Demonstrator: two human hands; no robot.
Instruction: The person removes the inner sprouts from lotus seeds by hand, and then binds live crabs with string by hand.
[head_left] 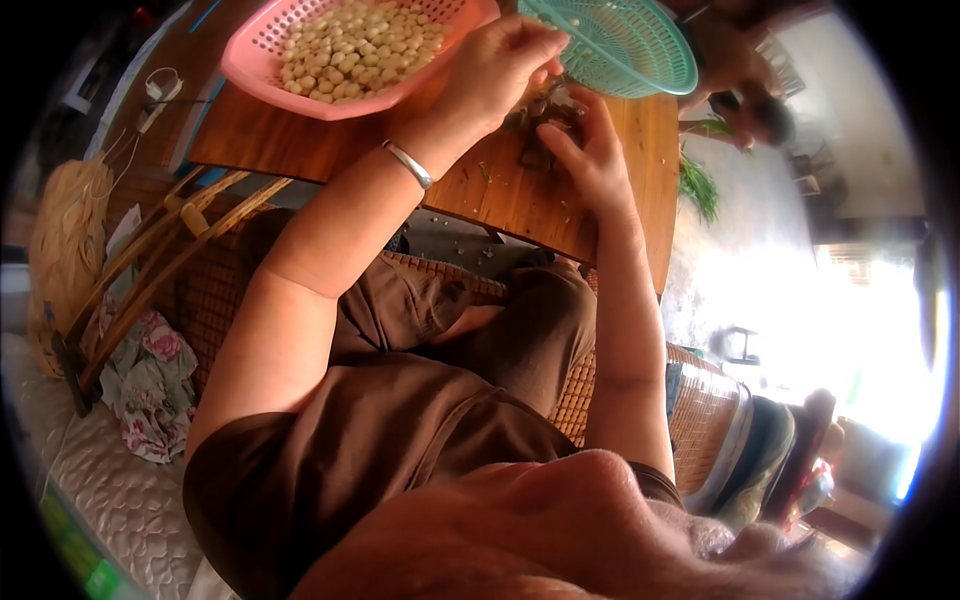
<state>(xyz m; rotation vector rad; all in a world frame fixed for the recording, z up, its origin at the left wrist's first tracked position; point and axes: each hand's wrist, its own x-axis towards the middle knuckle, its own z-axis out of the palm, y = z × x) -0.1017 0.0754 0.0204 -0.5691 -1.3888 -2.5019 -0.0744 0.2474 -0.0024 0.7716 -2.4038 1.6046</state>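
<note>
My left hand, a silver bangle on its wrist, is raised over the table between two plastic baskets. Its fingertips are pinched together near the rim of the green basket; whatever they hold is too small or hidden to make out. Lower and to the right, my right hand curves over the table with thumb and fingers apart. Close to its fingertips lie dark brown pieces, blurred and partly covered by the hands. The pink basket at upper left holds many pale, round seeds or nuts.
Bits of debris dot the wooden table. Wooden chair arms, a floral cloth and a tan bag are at left. Green leaves lie beyond the table's right edge. Another person is at upper right.
</note>
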